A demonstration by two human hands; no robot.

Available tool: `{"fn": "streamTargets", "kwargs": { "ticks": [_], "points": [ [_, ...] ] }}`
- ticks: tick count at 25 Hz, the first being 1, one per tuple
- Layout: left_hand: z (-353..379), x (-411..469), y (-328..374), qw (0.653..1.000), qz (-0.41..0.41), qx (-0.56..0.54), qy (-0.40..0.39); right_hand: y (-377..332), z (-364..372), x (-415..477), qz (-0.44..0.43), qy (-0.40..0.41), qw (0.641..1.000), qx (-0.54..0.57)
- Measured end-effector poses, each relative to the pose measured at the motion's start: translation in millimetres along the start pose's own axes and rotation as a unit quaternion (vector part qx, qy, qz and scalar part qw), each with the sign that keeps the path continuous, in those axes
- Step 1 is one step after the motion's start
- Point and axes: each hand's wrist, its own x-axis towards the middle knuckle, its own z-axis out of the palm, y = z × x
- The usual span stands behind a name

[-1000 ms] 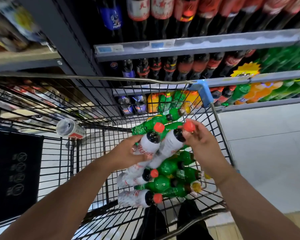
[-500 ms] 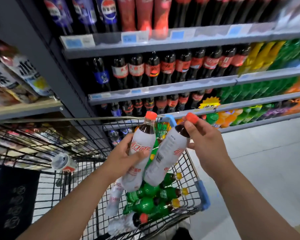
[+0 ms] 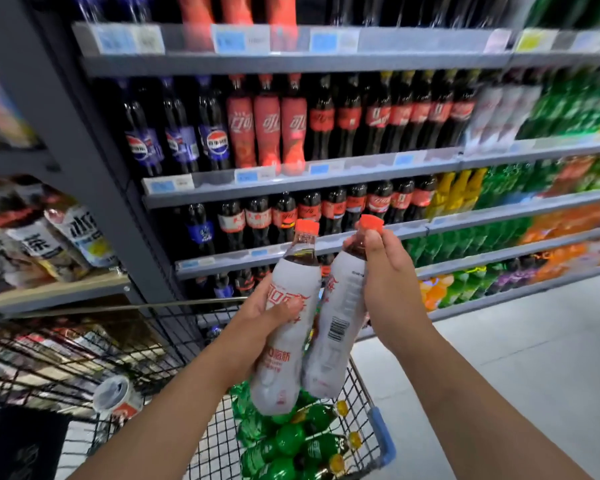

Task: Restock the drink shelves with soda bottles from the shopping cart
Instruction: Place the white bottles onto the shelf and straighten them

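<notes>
My left hand (image 3: pixel 257 315) grips the body of a white-labelled cola bottle (image 3: pixel 284 355) with a red cap, held upright above the shopping cart (image 3: pixel 381 434). My right hand (image 3: pixel 388 282) holds a second white-labelled cola bottle (image 3: pixel 333 337) by its neck, thumb and fingers just under the red cap. The two bottles touch side by side. Green soda bottles (image 3: pixel 291 441) lie in the cart below. In front rise the drink shelves (image 3: pixel 291 183), stocked with dark cola bottles, red bottles and blue-labelled bottles. A few white-labelled bottles (image 3: pixel 496 112) stand on the upper right shelf.
A can (image 3: pixel 113 396) lies in the cart's left part. Snack bags (image 3: pixel 49 244) fill a wooden shelf at the left. Green, yellow and orange bottles (image 3: pixel 499 202) fill the shelves at the right. Grey floor (image 3: pixel 534 341) stretches beside the cart on the right.
Both hands have lifted the two white-labelled bottles out of the cart and up toward the shelves. The view has tilted upward, showing more shelf levels.
</notes>
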Motion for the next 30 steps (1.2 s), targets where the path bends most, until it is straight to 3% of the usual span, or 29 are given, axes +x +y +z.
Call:
{"fn": "streamTargets", "kwargs": {
  "ticks": [6, 12, 23, 30],
  "points": [
    [33, 5, 9, 0.999, 0.031, 0.044, 0.000, -8, -23, 2, -0.011, 0.012, 0.999, 0.038],
    [81, 31, 7, 0.987, 0.092, 0.117, 0.064, -10, -72, 20, -0.018, 0.028, 0.998, 0.052],
    [234, 123, 20, 0.942, 0.205, 0.201, 0.172, -21, -237, 106, -0.070, 0.032, 0.992, 0.097],
    [330, 184, 25, 0.929, 0.261, 0.208, 0.160, -35, -339, 167, -0.103, 0.002, 0.990, 0.096]
  ]
}}
